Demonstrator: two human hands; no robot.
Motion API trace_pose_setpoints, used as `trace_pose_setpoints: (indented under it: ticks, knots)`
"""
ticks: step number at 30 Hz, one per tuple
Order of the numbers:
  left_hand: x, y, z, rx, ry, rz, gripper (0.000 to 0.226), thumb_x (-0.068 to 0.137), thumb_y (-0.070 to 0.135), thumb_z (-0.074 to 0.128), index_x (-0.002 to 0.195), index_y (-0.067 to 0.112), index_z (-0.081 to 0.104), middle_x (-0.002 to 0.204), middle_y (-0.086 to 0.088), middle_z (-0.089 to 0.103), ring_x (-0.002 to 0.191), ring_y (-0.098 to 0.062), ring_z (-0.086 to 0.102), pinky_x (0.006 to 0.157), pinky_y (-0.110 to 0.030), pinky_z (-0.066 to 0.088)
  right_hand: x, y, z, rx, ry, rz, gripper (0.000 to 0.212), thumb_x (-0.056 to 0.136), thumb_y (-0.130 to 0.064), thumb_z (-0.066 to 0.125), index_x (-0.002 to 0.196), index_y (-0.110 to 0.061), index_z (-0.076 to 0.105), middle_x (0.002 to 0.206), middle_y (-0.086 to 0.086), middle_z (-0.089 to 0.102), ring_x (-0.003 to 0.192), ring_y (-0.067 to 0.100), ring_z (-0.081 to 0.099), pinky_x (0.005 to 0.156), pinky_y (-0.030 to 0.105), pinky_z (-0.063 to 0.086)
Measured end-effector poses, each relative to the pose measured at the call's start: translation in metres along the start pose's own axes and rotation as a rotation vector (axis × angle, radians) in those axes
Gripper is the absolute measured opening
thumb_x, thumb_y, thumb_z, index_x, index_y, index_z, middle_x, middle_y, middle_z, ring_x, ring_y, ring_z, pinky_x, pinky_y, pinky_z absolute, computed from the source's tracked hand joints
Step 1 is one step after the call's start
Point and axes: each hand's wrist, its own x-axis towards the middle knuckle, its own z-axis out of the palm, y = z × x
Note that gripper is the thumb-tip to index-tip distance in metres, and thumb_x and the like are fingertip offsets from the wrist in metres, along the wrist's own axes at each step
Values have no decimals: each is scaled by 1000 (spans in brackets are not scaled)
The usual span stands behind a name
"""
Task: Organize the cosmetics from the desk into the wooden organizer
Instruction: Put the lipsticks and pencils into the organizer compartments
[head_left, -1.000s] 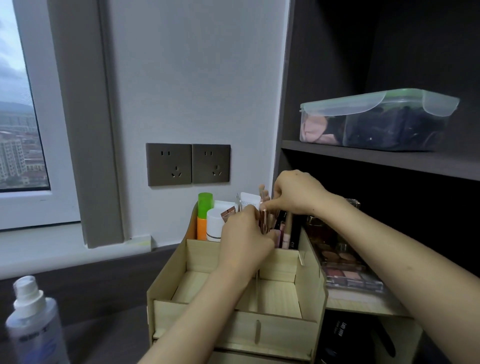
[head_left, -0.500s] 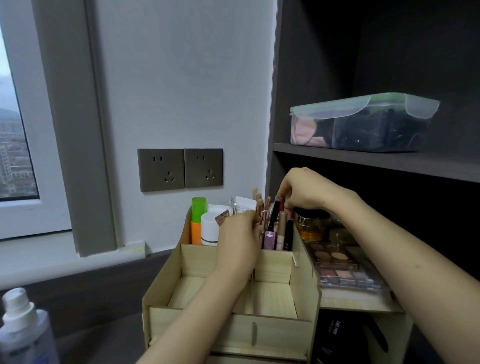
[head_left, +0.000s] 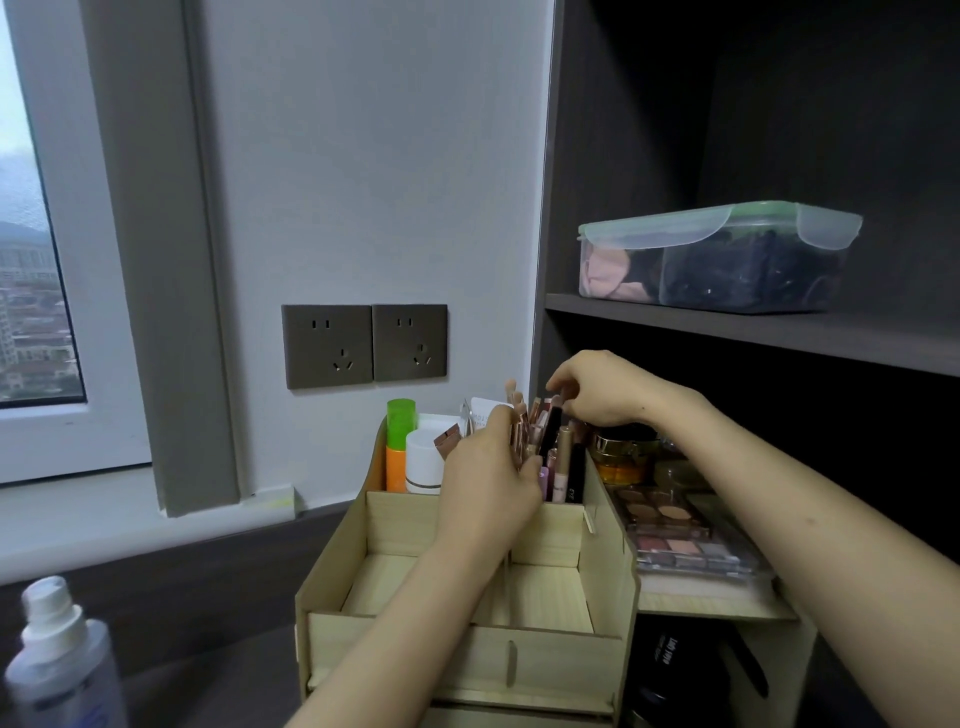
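The pale wooden organizer (head_left: 608, 566) stands on the dark desk. Its back right compartment holds a cluster of slim brushes and tubes (head_left: 558, 457). My left hand (head_left: 488, 467) curls around the left side of that cluster, gripping the rose-gold brush handles. My right hand (head_left: 597, 387) reaches in from above and pinches the top of a slim stick. A green-and-orange tube (head_left: 399, 441) and a white jar (head_left: 423, 462) stand in the back left compartment. The two front compartments show only bare wood.
Eyeshadow palettes (head_left: 675, 535) lie on the organizer's right shelf, with an amber jar (head_left: 621, 457) behind them. A clear spray bottle (head_left: 57, 660) stands at the lower left. A lidded plastic box (head_left: 717, 260) sits on the dark shelf above. Wall sockets (head_left: 363, 345) are behind.
My right hand has shifted slightly right and now pinches a stick's top. My left hand stays at the brushes. The view has drifted a little.
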Motion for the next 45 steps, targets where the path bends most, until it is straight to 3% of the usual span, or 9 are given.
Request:
trace_pose_setpoints:
  ticks: [3, 6, 10, 20, 24, 27, 32, 37, 45]
  knots:
    - [-2, 1, -1, 9, -8, -4, 22, 78, 23, 64, 93, 17, 49, 66, 9, 56, 71, -18, 56, 60, -27, 34, 5, 1, 4, 31, -59, 28, 30, 88, 1, 48, 112, -9, 65, 98, 9, 71, 76, 13, 66, 74, 26, 53]
    - [-2, 0, 0, 39, -66, 41, 30, 77, 24, 66, 104, 19, 53, 71, 8, 56, 81, -18, 58, 63, -25, 34, 3, 4, -1, 91, -71, 17, 15, 89, -4, 53, 98, -5, 65, 85, 9, 73, 60, 9, 63, 66, 24, 51]
    - [1, -5, 4, 160, -135, 51, 24, 79, 28, 65, 99, 16, 65, 92, -3, 67, 91, -21, 60, 69, -26, 39, 1, 1, 1, 100, -46, -20, 12, 85, -11, 62, 93, -3, 65, 88, 9, 68, 74, 16, 61, 67, 27, 50]
    - [1, -3, 8, 272, -195, 47, 23, 82, 30, 61, 95, 11, 59, 98, -7, 59, 93, -25, 57, 75, -33, 43, -3, 9, -8, 135, 230, -3, 7, 86, -15, 56, 91, -12, 60, 88, 1, 61, 85, 21, 61, 77, 37, 53]
    - [1, -2, 7, 217, -187, -4, 24, 80, 31, 63, 91, 10, 57, 98, -7, 59, 94, -24, 55, 74, -30, 38, -6, 8, -3, 113, 189, -29, 6, 88, -14, 60, 92, -13, 64, 90, 0, 62, 86, 17, 61, 79, 31, 53]
    - [2, -2, 5, 157, -129, -49, 22, 80, 29, 65, 88, 9, 59, 95, -6, 62, 94, -23, 55, 68, -27, 33, -8, 8, 3, 95, 136, -35, 9, 89, -10, 58, 95, -12, 64, 86, -1, 62, 72, 10, 60, 67, 21, 50]
    - [2, -1, 3, 88, -103, -86, 15, 80, 24, 65, 79, 12, 56, 77, 2, 56, 86, -21, 56, 63, -25, 29, -14, 11, -12, 107, 183, -26, 15, 86, -7, 61, 96, -14, 70, 89, -3, 59, 88, 15, 59, 79, 25, 47]
    - [3, 2, -3, -22, -72, -86, 13, 81, 15, 64, 76, 14, 52, 56, 17, 48, 61, 3, 45, 57, -13, 33, -24, 19, -19, 65, 196, -4, 12, 84, -9, 64, 90, -16, 72, 87, -5, 60, 92, 15, 59, 82, 27, 48]
    - [20, 21, -56, -298, 90, -155, 11, 78, 14, 69, 83, 8, 61, 72, -1, 63, 70, -19, 63, 68, -28, 52, -38, 24, -20, 147, 264, -1, 12, 86, -11, 62, 85, -16, 73, 76, -12, 59, 73, 4, 54, 65, 18, 40]
